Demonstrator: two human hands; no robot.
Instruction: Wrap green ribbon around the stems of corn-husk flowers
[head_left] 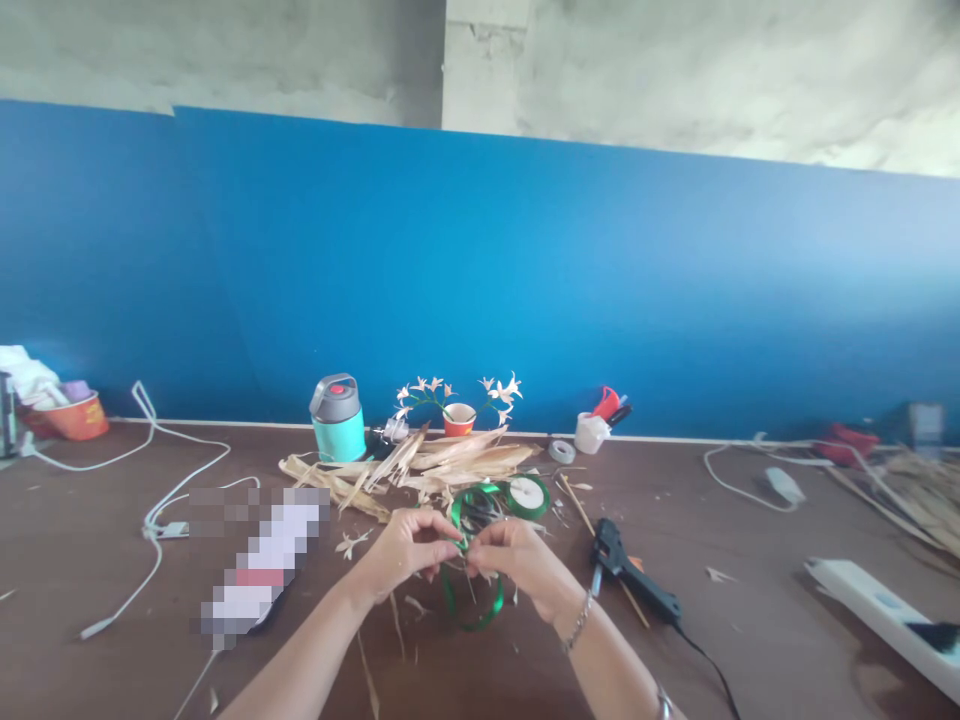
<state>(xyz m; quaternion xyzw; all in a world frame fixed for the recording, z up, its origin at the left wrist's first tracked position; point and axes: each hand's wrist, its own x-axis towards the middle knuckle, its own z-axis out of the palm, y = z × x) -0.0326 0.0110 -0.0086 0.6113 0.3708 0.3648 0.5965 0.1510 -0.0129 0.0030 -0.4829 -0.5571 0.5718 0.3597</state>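
Left hand (412, 540) and right hand (525, 562) met fingertip to fingertip, each narrowly pinching green ribbon (478, 627), which looped towards six o'clock. From there, its spool (527, 493) lay at one o'clock, dry husks (480, 456) at twelve. The ribbon looked light, soft, probably slippery; best pinched flat, close to the fingertips.

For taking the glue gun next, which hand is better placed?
Probably the right hand: the glue gun lies on that side, near its wrist, while the left hand is farther away.
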